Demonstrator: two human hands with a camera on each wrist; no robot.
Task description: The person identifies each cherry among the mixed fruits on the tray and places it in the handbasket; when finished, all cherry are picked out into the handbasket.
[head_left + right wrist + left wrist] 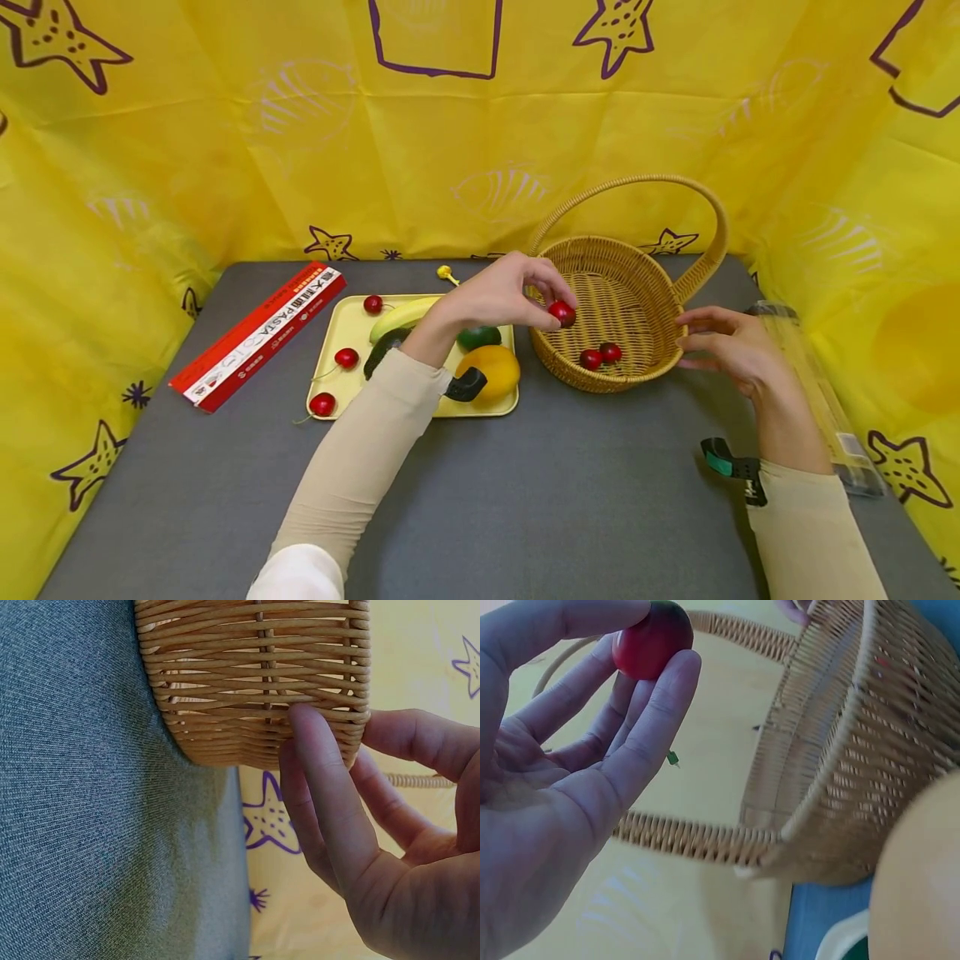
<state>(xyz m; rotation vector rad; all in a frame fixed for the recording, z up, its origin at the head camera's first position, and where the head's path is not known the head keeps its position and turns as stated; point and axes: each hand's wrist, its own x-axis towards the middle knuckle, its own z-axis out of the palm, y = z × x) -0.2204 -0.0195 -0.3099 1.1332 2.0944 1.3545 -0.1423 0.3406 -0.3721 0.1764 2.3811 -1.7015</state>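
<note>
My left hand (495, 293) pinches a red cherry (562, 314) between thumb and fingertips, over the left side of the wicker basket (592, 380). In the left wrist view the same cherry (654, 641) is held apart from the basket wall. Two more cherries (591, 359) lie together on the basket floor. At the basket's right side, my right hand (738, 348) grips its rim. The right wrist view shows fingers (322, 742) against the outer weave and another finger at the rim. The basket's tall arched handle stands upright.
Left of the basket, a pale yellow tray (360, 333) bears three cherries, a banana-like fruit (403, 317), dark green fruits and an orange-yellow fruit (491, 372). A red pasta box (262, 337) lies farther left. A long clear package (817, 392) lies beyond the right hand.
</note>
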